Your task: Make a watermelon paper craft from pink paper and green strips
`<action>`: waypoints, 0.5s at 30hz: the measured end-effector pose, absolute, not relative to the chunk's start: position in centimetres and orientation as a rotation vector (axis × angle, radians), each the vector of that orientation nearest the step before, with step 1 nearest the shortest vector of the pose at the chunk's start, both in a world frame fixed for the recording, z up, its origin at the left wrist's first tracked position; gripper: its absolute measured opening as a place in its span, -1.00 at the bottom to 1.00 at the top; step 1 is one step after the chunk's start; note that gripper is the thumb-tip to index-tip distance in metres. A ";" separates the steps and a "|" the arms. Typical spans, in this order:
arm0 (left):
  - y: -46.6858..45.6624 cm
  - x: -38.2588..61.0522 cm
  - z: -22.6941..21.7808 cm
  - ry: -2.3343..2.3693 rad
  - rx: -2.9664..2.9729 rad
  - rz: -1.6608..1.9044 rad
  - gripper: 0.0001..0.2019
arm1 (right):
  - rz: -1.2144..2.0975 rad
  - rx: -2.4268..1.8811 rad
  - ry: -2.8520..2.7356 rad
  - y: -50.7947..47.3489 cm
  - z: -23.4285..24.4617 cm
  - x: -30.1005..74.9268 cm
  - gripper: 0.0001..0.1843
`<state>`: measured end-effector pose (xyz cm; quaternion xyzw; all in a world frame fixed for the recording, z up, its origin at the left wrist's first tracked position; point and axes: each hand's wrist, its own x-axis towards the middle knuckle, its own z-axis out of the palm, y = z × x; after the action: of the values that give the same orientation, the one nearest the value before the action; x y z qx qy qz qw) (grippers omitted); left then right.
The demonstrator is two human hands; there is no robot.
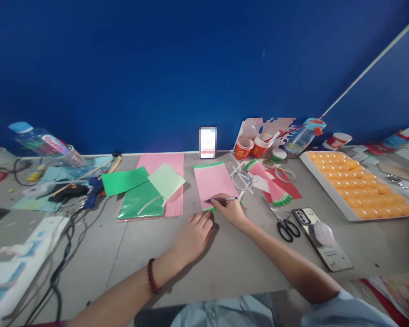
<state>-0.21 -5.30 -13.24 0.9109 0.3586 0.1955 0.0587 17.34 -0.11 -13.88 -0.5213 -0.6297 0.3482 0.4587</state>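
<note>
A pink paper sheet (pixel 214 181) with green strips along its far and near edges lies on the grey table (pixel 139 245). My right hand (pixel 230 210) is closed round a pen (pixel 221 199) whose tip touches the sheet's near left corner. My left hand (pixel 194 234) rests on the table just in front of the sheet, fingers loosely curled, holding nothing I can make out. A dark red bead bracelet (pixel 152 275) sits on my left wrist.
Green and pink papers (pixel 146 190) lie left. Scissors (pixel 286 225) and a phone (pixel 322 238) lie right, beyond them a tray of orange balls (pixel 359 184). Red paper cups (pixel 254 147), a folded watermelon-pattern paper fan (pixel 274 186), a lying water bottle (pixel 44 143), cables and a power strip (pixel 27 254).
</note>
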 end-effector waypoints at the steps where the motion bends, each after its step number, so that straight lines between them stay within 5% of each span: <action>1: -5.3 -0.2 -13.3 1.088 2.756 0.595 -0.75 | 0.855 -1.284 -1.555 -0.1 -13.8 17.3 -0.78; 15: -5.3 -0.2 -13.2 1.088 2.763 0.565 -0.75 | 0.849 -1.284 -1.497 0.1 -13.9 17.8 -0.78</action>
<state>-0.19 -5.29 -13.24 0.9124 0.3594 0.1867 0.0592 17.82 0.08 -13.94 -0.5255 -0.6128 0.3477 0.4768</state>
